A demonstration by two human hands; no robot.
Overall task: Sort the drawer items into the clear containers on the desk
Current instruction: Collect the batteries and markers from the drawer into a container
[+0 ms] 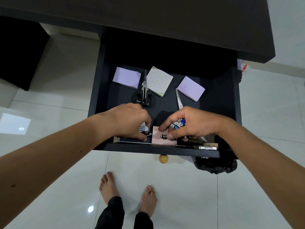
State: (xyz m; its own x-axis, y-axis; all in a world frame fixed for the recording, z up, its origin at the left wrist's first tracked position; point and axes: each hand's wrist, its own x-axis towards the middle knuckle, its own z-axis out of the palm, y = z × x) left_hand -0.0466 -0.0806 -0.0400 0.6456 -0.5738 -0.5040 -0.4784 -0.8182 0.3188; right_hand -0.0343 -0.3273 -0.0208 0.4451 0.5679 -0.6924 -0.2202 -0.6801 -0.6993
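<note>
The dark drawer [219, 151] stands pulled out under the black desk [148, 17]. My left hand [130, 119] is closed around white-and-blue batteries [143, 128] near the drawer's front, fingertips touching a black battery [148, 134]. My right hand [193, 124] grips several blue-and-white batteries [179, 123], and its thumb and finger pinch a black battery [163, 136] lying on a pink note pad [162, 139]. Further back lie black-handled scissors [144, 95], a second pair of scissors [179, 100] partly under my right hand, two purple note pads [126, 77] [191, 88] and a patterned pad [159, 80].
A round wooden knob [163, 159] sticks out of the drawer front. A metal object [207, 147] lies in the front right corner. A black-lined bin [215, 165] stands on the floor under the right side. My bare feet [128, 190] are on white tiles. No clear containers are in view.
</note>
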